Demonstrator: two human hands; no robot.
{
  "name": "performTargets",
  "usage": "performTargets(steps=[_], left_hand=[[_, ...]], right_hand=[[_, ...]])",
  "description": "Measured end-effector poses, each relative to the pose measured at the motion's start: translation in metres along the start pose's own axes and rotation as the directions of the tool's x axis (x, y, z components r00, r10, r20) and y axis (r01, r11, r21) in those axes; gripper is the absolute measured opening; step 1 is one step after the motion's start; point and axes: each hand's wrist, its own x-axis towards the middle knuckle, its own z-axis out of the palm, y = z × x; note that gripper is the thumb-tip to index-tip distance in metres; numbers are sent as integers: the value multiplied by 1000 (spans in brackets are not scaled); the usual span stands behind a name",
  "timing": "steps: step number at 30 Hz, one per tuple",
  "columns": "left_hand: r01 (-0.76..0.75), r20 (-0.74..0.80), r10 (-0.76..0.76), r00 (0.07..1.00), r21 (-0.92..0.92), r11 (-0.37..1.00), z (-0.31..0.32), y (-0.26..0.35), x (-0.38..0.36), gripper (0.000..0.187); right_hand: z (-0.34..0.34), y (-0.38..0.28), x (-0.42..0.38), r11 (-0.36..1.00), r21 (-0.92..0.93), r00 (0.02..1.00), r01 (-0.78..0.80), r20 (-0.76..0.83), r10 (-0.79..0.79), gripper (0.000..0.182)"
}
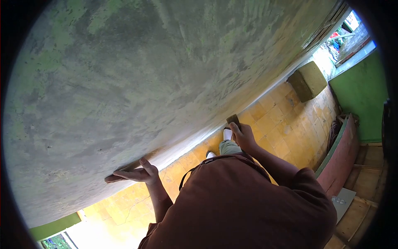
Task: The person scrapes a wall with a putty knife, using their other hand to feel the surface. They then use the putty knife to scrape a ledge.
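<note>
A patchy grey-green wall [137, 83] fills the upper left of the head view. My left hand [143, 173] is beside its lower part, fingers stretched out along the surface and thumb held apart. Farther right, my right hand [244, 137] grips a small flat brown block [234, 120], thumb pressed on its near face. The top end of the block sticks out of the fist close to the wall.
Below lies a yellow tiled floor [273, 128], with my feet near the wall's base. A brown box-like block [309, 81] stands by the bright doorway at upper right. A reddish panel [339, 159] and a green wall [360, 95] are on the right.
</note>
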Motion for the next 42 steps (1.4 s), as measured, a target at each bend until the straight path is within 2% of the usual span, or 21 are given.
performTargets(steps=[3, 5, 6, 8, 9, 11, 15, 17, 18, 21, 23, 24, 26, 31, 33, 34, 36, 38, 40, 42], left_hand=[[-1, 14, 0, 1000, 34, 999, -1, 0, 0, 84], [4, 17, -4, 1000, 22, 1000, -1, 3, -2, 84], [3, 9, -3, 1000, 14, 1000, -1, 2, 0, 84], [-3, 0, 3, 1000, 7, 1000, 0, -2, 0, 84], [-3, -4, 3, 1000, -10, 1000, 0, -2, -1, 84], [-3, -3, 3, 1000, -3, 1000, 0, 0, 1, 85], [13, 1, -13, 1000, 22, 1000, 0, 1, 0, 85], [5, 6, -5, 1000, 19, 1000, 0, 2, 1, 85], [0, 6, 0, 1000, 24, 1000, 0, 1, 1, 85], [-3, 3, 3, 1000, 19, 1000, 0, 0, 0, 85], [-1, 5, 1, 1000, 23, 1000, -1, 1, 1, 85], [3, 13, -4, 1000, 28, 1000, -1, 1, 1, 84], [3, 4, -3, 1000, 20, 1000, 1, 1, 1, 84], [-8, 9, 8, 1000, 6, 1000, -2, 1, 1, 84], [11, 19, -11, 1000, 25, 1000, -2, 2, 1, 84], [11, 13, -11, 1000, 26, 1000, -1, 1, 1, 84], [23, 17, -23, 1000, 24, 999, -1, 0, -1, 85], [12, 13, -13, 1000, 30, 999, 0, 3, 2, 85], [-6, 17, 5, 1000, 30, 1000, -2, 3, 2, 85], [11, 19, -12, 1000, 19, 1000, -1, 2, 0, 84]], right_hand=[[9, -6, 10, 993, -112, 999, 44, -15, -46, 46], [19, -47, 23, 956, 50, 957, 289, -27, -288, 46], [17, -49, 17, 956, 55, 957, 288, -27, -287, 46], [10, -44, 1, 993, 38, 993, 115, 16, -116, 44], [7, -30, -3, 992, 43, 993, 116, 13, -116, 44], [2, 3, -2, 999, 36, 998, -31, -57, 34, 44], [4, -31, 15, 999, -18, 999, 48, -12, -48, 45], [6, -41, 14, 980, 188, 998, 66, -9, -65, 46], [5, -40, 12, 980, 187, 998, 65, -4, -66, 46], [-1, -18, 0, 990, 100, 995, 103, -21, -101, 48], [-1, 9, 0, 999, -49, 999, -18, -35, 17, 47], [2, -4, 6, 999, -50, 999, -13, -33, 12, 47], [8, -37, 22, 991, 40, 992, 127, -34, -125, 48], [-6, -39, 6, 989, 130, 996, 72, 34, -77, 48], [-11, -16, -2, 999, -37, 1000, 24, 11, -23, 48], [-11, -3, -1, 999, -37, 1000, 29, 13, -29, 48], [-10, 17, 4, 986, -165, 1000, 10, 0, -11, 48], [1, -16, 18, 991, -130, 1000, 13, -13, -15, 48], [8, -27, 28, 985, 131, 994, 110, -5, -110, 48], [2, -39, 16, 989, 105, 994, 109, -13, -108, 49]])
